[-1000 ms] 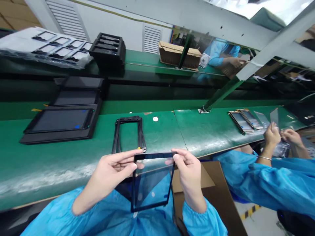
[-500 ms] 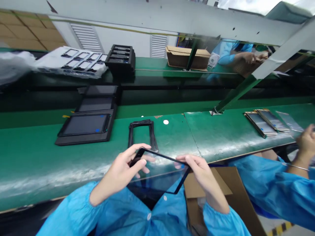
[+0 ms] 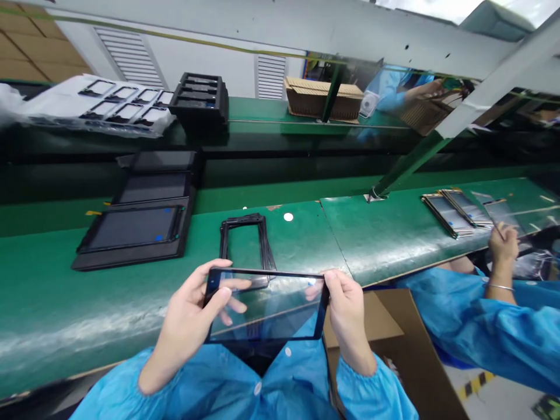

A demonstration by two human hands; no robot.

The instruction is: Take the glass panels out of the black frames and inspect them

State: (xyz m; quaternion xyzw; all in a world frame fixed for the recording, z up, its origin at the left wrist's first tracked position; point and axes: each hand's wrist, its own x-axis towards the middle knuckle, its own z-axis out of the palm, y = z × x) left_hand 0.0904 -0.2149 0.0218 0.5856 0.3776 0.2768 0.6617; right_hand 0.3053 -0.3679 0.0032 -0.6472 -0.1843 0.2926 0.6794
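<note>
Between my two hands is a see-through glass panel (image 3: pixel 271 312) with a black border, held nearly level in front of my blue smock. My left hand (image 3: pixel 199 309) grips its left end, thumb on the near face and fingers showing through the glass behind. At the right end, my right hand (image 3: pixel 343 300) pinches the upper corner; a small blue spot shows through beside the thumb. Just beyond the panel lies a stack of thin black frames (image 3: pixel 224 236) on the green bench, its near part seen through the glass.
To the left, dark screens lie on black foam trays (image 3: pixel 131 256). A black slotted box (image 3: pixel 199 108) and a cardboard box (image 3: pixel 321 102) stand on the back shelf. Stacked panels (image 3: pixel 450 213) lie by a co-worker's hand (image 3: pixel 503 245) at right. An open carton (image 3: pixel 394 338) sits below the bench edge.
The panel has turned from a slant to nearly level, both hands still on it, and shifted left in view. The co-worker's hand has come further into view with a thin panel. The whole view has shifted.
</note>
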